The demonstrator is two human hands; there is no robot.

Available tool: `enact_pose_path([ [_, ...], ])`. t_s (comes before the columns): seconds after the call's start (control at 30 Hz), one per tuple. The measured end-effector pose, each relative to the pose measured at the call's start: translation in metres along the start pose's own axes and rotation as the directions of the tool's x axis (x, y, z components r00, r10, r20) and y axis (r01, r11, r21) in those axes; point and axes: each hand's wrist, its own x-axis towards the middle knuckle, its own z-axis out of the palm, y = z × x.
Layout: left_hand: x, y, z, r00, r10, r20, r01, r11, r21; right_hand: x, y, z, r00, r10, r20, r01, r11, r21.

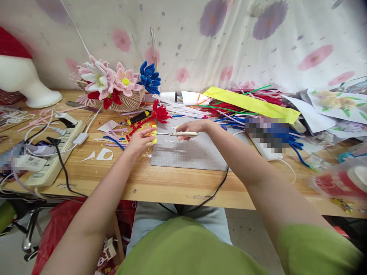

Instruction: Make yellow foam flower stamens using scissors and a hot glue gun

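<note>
My left hand [138, 142] is closed on a small yellow strip [154, 134], pinched at its fingertips; I cannot tell whether it is paper or felt. My right hand [191, 128] grips scissors [186, 134] with pale handles, and their blades point left and reach the yellow strip. Just behind my left hand lies a red pipe-cleaner flower [160, 112]. Under my right hand is a grey mat [195, 152] with small white scraps on it.
A woven basket [130, 100] of pipe-cleaner flowers stands behind on the left, near a power strip [54, 156] with cables. Bundled pipe cleaners [189, 108] and a yellow sheet [252, 105] lie at the back. On the right is a red-and-white cup [341, 181].
</note>
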Motion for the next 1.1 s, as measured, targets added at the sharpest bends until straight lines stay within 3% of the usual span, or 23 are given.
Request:
enact_pose_path([
  [0.33, -0.003, 0.003, -0.001, 1.000, -0.012, 0.007, 0.012, 1.000, 0.008, 0.009, -0.003, -0.002, 0.999, -0.002, 0.038, 0.000, 0.999, 0.035],
  [0.87, -0.005, 0.002, -0.011, 0.999, -0.005, -0.045, 0.008, 0.998, 0.059, 0.015, -0.020, -0.001, 0.999, 0.015, -0.030, -0.015, 1.000, 0.006],
  [1.0, -0.007, 0.002, -0.018, 0.998, -0.001, -0.059, 0.005, 0.998, 0.069, 0.013, -0.016, 0.007, 1.000, -0.008, -0.026, 0.009, 0.999, 0.048],
  [1.1, -0.007, 0.002, -0.022, 0.997, 0.003, -0.080, 0.002, 0.998, 0.065, 0.004, -0.004, 0.018, 0.995, -0.019, -0.093, 0.032, 0.990, 0.140],
])
